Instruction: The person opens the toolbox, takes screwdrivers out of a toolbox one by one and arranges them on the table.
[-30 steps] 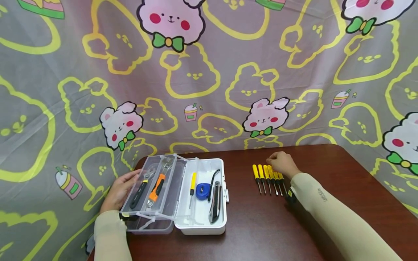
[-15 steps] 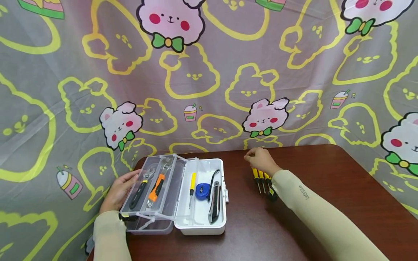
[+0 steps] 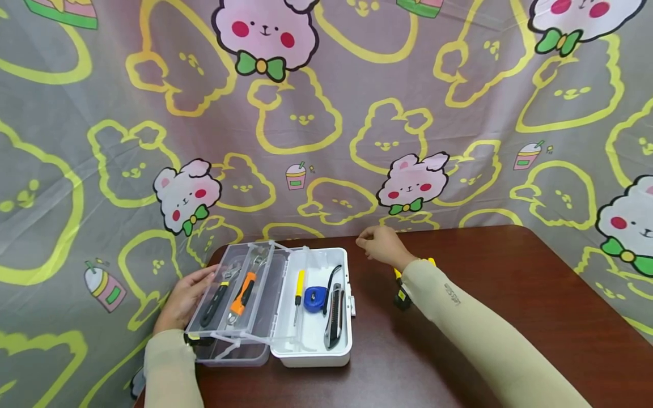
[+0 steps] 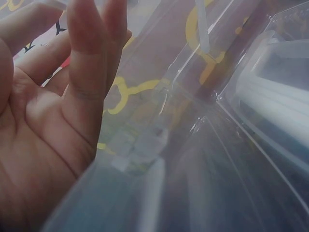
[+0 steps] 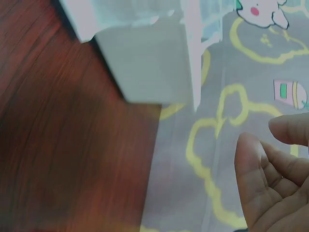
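Note:
My left hand (image 3: 185,297) rests at the outer side of the toolbox's clear lid (image 3: 255,361), fingers fairly straight. In the left wrist view that hand (image 4: 53,125) stands upright along the clear plastic. Over the table, right of the white toolbox base (image 3: 313,361), hovers my right hand (image 3: 385,246). The right wrist view shows this hand (image 5: 277,186) with thumb and fingertips apart and nothing between them. Yellow-handled screwdrivers (image 3: 398,273) lie mostly hidden under the right forearm. Inside the base are one yellow screwdriver (image 3: 299,286), a blue tape measure (image 3: 316,298) and a utility knife (image 3: 334,320).
A clear tray on hinged arms holds a black-handled adjustable wrench (image 3: 216,303) and an orange-handled one (image 3: 242,300). A bent black tool (image 3: 331,281) lies beside the tape measure. The latch (image 3: 353,306) sticks out rightward. A patterned curtain (image 3: 331,141) hangs behind the brown table (image 3: 484,272).
My right hand has moved left from above the screwdrivers toward the toolbox, and its forearm now covers most of them. The left hand and the toolbox have stayed put.

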`<state>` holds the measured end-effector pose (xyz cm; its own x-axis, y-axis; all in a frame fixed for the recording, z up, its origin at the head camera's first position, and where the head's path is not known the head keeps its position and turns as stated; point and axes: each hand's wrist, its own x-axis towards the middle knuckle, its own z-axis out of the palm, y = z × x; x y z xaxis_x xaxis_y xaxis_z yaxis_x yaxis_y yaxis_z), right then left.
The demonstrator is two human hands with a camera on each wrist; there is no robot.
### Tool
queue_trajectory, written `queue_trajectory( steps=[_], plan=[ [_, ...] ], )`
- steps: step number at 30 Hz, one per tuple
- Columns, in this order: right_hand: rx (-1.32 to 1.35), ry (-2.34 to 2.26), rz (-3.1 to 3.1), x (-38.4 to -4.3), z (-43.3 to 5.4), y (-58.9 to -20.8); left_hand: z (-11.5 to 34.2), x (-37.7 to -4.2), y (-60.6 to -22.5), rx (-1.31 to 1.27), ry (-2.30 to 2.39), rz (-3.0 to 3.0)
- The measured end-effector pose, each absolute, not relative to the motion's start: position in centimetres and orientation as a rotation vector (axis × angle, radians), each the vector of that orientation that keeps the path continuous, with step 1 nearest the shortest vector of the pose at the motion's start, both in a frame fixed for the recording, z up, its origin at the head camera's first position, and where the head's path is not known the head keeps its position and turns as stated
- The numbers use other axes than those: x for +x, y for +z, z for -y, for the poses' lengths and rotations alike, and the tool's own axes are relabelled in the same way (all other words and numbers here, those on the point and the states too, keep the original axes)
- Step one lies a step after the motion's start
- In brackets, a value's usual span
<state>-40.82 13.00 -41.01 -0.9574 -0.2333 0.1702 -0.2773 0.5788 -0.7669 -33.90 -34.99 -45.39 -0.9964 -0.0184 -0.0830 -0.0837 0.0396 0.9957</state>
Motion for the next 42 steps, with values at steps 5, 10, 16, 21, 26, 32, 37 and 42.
queue_trajectory(
  steps=[5,10,16,21,26,32,37,42],
  plan=[
    [0.52,1.341,2.722,-41.1,-11.5,-40.4,35.0,-34.0,-45.4,-0.101,2.153,-2.222],
    [0.537,1.321,2.731,-40.8,-10.2,-39.5,35.0,-34.2,-45.5,-0.077,2.164,-2.223],
    [0.569,1.292,2.74,-40.5,-8.9,-38.9,35.1,-34.2,-45.7,-0.064,2.159,-2.223],
    [0.6,1.281,2.755,-40.2,-7.8,-38.7,35.1,-34.2,-45.7,-0.07,2.158,-2.222],
    [0.639,1.26,2.778,-39.9,-6.5,-38.7,35.2,-34.1,-45.6,-0.094,2.154,-2.215],
    [0.691,1.258,2.793,-39.4,-5.2,-38.9,35.1,-34.0,-45.5,-0.132,2.161,-2.202],
    [0.767,1.244,2.797,-38.9,-4.1,-38.9,35.1,-34.0,-45.3,-0.117,2.139,-2.215],
    [0.836,1.178,2.806,-38.5,-2.7,-39.0,35.0,-33.9,-45.3,-0.089,2.136,-2.22]
  ],
)
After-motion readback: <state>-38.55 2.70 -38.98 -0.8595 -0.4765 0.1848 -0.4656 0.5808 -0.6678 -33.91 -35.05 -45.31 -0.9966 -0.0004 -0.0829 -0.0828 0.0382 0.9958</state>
